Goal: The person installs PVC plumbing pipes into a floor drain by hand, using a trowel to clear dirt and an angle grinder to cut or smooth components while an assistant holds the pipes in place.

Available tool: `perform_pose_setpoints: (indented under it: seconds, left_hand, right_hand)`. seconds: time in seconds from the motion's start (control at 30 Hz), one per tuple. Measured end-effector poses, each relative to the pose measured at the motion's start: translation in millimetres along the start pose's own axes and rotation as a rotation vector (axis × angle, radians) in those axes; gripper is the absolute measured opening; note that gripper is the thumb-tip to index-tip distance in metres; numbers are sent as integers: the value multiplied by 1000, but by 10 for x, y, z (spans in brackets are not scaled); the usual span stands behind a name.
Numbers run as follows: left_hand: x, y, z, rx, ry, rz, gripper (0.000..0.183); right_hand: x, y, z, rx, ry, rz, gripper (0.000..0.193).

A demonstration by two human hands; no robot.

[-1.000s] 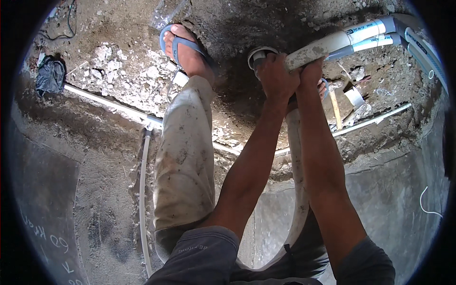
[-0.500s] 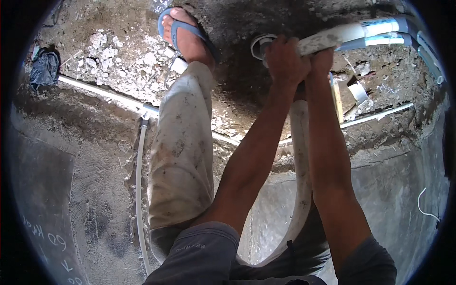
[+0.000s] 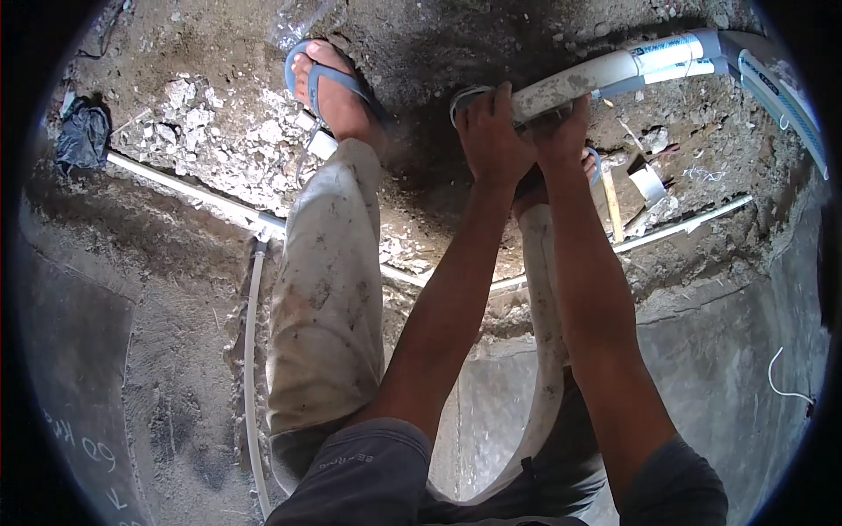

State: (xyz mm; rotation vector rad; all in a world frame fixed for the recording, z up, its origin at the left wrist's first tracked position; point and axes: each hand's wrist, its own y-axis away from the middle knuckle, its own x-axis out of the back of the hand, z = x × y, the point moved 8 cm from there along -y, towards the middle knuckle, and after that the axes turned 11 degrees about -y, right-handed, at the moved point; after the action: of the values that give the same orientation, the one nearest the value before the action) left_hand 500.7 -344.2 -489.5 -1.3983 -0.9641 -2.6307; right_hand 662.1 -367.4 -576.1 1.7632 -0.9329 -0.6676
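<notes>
Both my hands work close together at a white round-mouthed pipe piece [image 3: 459, 103] over dark, damp-looking ground. My left hand [image 3: 493, 145] is closed around its near side, thumb pointing up; part of the piece is hidden behind my fingers. Beside it, my right hand [image 3: 561, 140] is curled under the end of a dirty whitish pipe [image 3: 570, 88]. What the right fingers hold is hidden from view. The dirty pipe runs off to the upper right, next to other grey-white pipes [image 3: 763, 83].
My sandalled left foot [image 3: 338, 92] stands on rubble. Thin white pipe [image 3: 189, 182] lies along the wall base, with a branch [image 3: 252, 351] running from it. A black plastic bag [image 3: 83, 136] sits at far left. Right of my hands are a wooden stick [image 3: 612, 206] and a curved pale piece [image 3: 647, 184].
Both hands have shifted left and slightly nearer to me. The round-mouthed piece and the dirty pipe's end have moved left too. My left fingers now show more clearly around the round piece.
</notes>
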Motion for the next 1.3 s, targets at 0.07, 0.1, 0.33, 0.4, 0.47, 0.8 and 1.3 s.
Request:
perform_pose_setpoints:
  seconds: [0.07,0.1,0.33,0.4,0.47,0.8,1.3]
  left_hand:
    - [-60,-101,-43,22,-21,-59,66]
    - [-105,-117,-50,51,9,-95,61]
    - [-116,-8,-25,93,88,-71,52]
    - [-144,-2,-56,108,110,-110,52]
    - [-40,12,-58,82,62,23,59]
    - [-30,460,-343,221,257,244,58]
    - [-713,360,-691,1155,1247,-386,45]
  right_hand:
    - [-49,-127,56,16,17,-123,69]
    - [6,-142,82,14,15,-123,69]
    - [147,-144,-5,167,77,-30,68]
    - [107,-79,16,130,108,12,60]
    - [-19,-51,80,34,122,-53,56]
    - [297,183,-303,120,439,126,82]
    - [-679,442,-194,549,1284,113,76]
